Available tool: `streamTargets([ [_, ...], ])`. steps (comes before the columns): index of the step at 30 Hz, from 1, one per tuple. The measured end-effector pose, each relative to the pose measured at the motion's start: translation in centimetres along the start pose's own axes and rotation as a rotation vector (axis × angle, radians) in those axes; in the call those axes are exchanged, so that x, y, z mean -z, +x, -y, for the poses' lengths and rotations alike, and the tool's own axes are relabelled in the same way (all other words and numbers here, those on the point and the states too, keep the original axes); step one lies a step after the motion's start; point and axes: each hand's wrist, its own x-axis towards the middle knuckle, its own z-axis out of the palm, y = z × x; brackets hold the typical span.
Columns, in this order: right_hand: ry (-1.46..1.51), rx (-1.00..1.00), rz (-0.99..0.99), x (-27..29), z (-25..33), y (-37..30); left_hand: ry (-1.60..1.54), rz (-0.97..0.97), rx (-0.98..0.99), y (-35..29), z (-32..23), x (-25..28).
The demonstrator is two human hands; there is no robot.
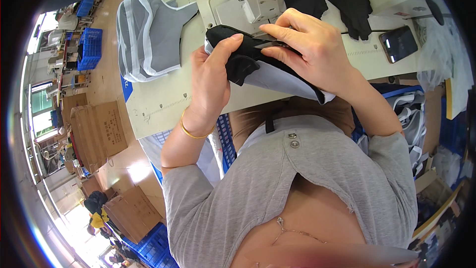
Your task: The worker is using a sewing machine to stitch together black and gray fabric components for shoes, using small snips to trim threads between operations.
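In front of the sewing machine (pixel 260 2), a black and pale grey fabric piece (pixel 285 80) is held up above the table's near edge. My left hand (pixel 213 72) is closed on its left end, the thumb pressing the black cloth. Between the thumb and fingers of my right hand (pixel 315 44) are small thread snips (pixel 267 44), their pointed metal blades lying against the black fabric. The handle of the snips is mostly hidden by my fingers. Part of the cloth hangs below my right hand toward my lap.
Grey mesh pieces with white bands (pixel 153 34) lie stacked at the table's left. Black cloth pieces (pixel 349 5) and a dark phone (pixel 398 44) rest on the right. Cardboard boxes (pixel 99 134) and a blue crate (pixel 90 48) stand on the floor leftward. White-trimmed pieces (pixel 411 119) fill the lower right.
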Motion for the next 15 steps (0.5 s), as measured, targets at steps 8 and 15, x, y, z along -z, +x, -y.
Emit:
streamTargets([
  [8,0.062,-0.014,0.044,-0.3,-0.3,-0.1,-0.03,0.013,0.001,-0.3,0.2,-0.4],
  [15,0.542,-0.339,0.112,0.0,0.1,0.4,0.06,0.078,-0.094,0.0,-1.0,-0.1],
])
